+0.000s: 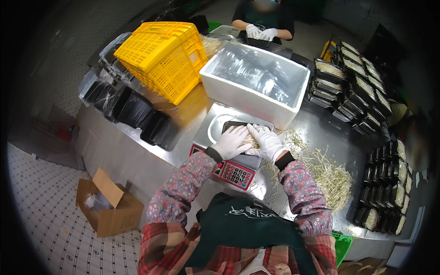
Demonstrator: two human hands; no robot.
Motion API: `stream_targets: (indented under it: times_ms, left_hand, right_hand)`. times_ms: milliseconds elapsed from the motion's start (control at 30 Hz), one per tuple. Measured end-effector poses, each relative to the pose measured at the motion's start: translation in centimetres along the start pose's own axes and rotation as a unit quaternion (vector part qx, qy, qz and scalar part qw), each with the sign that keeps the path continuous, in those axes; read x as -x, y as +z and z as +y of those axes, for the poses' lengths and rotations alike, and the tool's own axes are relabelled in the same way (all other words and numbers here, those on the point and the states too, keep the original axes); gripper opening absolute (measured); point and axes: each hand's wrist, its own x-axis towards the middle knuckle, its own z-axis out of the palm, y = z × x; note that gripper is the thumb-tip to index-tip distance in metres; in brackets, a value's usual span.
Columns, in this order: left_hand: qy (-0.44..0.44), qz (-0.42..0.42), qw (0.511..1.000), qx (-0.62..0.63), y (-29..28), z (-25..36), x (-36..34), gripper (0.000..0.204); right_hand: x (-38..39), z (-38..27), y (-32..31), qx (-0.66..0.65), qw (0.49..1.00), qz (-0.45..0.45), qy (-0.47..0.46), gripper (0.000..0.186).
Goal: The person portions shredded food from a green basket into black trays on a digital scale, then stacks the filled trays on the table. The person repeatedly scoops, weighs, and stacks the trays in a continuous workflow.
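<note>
Both my hands wear white gloves and meet over a black plastic tray (228, 124) on a scale (204, 137) with a red keypad panel. Pale bean sprouts (249, 141) show in the gap between the gloves. My left hand (232, 141) is closed over the sprouts from the left, fingers together and curved. From the right, my right hand (266, 141) cups the same bunch, its fingers bent over the tray's far side. The gloves hide most of the tray. Loose sprouts (332, 181) lie heaped on the metal table to the right of the scale.
A white foam box (286, 112) lined with clear film stands beyond the scale, beside a tilted yellow crate (160, 59). Empty black trays (133, 107) lie left; filled packs (385, 188) are stacked right. Across the table a co-worker's gloved hands (261, 33) hold a black tray. A cardboard box (110, 208) sits on the floor.
</note>
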Motion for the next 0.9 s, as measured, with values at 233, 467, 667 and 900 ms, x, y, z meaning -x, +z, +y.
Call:
stream_targets:
  times_ms: [233,467,667,900]
  left_hand:
    - [-0.045,-0.013,0.998,-0.040,0.1,-0.4,-0.7,0.069]
    - [-0.036,-0.024,0.998,-0.051,0.0,-0.5,-0.7,0.077]
    - [-0.032,-0.031,0.999,-0.026,-0.7,-0.3,-0.6,0.083]
    - [-0.069,-0.037,0.995,0.055,-1.8,0.2,-0.4,0.091]
  right_hand:
    - [0.6,2.3,0.0,-0.132,0.986,-0.023,0.099,0.050]
    - [2.0,3.8,0.9,-0.300,0.938,0.035,0.167,0.027]
    - [2.8,2.9,-0.9,-0.353,0.908,0.028,0.222,0.022]
    - [8.3,6.3,-4.3,-0.470,0.836,0.088,0.269,0.016]
